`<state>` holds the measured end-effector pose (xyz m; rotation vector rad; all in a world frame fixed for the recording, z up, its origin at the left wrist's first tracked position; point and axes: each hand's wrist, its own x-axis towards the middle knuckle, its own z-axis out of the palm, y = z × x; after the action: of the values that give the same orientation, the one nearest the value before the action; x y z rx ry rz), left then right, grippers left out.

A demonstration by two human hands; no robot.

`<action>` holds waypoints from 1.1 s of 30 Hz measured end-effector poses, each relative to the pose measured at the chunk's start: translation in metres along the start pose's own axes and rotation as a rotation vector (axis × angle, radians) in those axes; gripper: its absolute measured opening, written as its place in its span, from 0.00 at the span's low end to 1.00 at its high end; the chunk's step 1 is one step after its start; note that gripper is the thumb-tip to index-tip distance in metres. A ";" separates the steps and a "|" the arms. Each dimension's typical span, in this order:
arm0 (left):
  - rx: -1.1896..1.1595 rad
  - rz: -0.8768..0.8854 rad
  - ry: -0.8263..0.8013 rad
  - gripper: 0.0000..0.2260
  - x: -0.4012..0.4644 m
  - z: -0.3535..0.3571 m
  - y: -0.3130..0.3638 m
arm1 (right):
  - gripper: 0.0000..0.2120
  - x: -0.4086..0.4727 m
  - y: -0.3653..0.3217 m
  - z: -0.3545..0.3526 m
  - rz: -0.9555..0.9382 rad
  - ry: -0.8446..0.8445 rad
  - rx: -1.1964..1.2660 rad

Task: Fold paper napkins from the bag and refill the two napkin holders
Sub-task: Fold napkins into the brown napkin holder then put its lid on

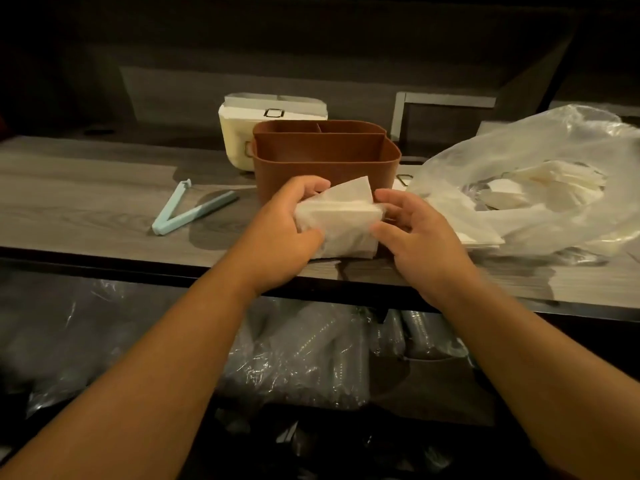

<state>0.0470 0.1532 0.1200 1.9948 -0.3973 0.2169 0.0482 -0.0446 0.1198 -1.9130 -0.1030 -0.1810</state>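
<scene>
1. Left hand [291, 230]: fingers and thumb curled round the left end of a stack of white paper napkins [341, 230], gripping it just above the near edge of the counter [86, 188].
2. Right hand [415, 237]: thumb and fingertips pinching the right end of the same stack, one top sheet lifted at an angle.
3. Brown napkin holder [325, 157]: stands upright directly behind the stack, at mid-counter. Its front compartment shows no napkins from this angle; two smaller compartments lie at its back.
4. White napkin holder [242, 133]: just behind the brown one, toward the far edge, partly hidden by it; white napkins lie flat across its top.
5. Clear plastic bag [540, 174]: lies open on the right part of the counter, holding loose white napkins; a flat pile of napkins [481, 239] rests at its mouth, near the right hand.
6. Light-blue bag clip [187, 211]: lies open in a V on the left part of the counter, well apart from the holders.
7. Below the counter edge: crumpled clear plastic wrapping [311, 358], contents indistinct.
</scene>
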 end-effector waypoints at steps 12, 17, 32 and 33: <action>-0.049 0.074 0.027 0.19 -0.002 0.006 -0.006 | 0.36 -0.005 0.008 0.001 -0.086 -0.075 -0.045; -0.067 0.071 -0.019 0.22 0.003 0.006 0.001 | 0.37 -0.006 0.005 0.000 -0.096 -0.072 -0.096; -0.048 0.041 0.083 0.24 0.000 0.012 0.006 | 0.27 -0.009 0.002 0.005 -0.093 -0.048 -0.156; -0.054 0.048 0.085 0.25 0.001 0.012 0.008 | 0.24 -0.008 0.002 0.005 -0.085 -0.050 -0.147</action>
<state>0.0450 0.1391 0.1215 1.9177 -0.3926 0.3173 0.0407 -0.0406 0.1148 -2.0620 -0.2100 -0.2035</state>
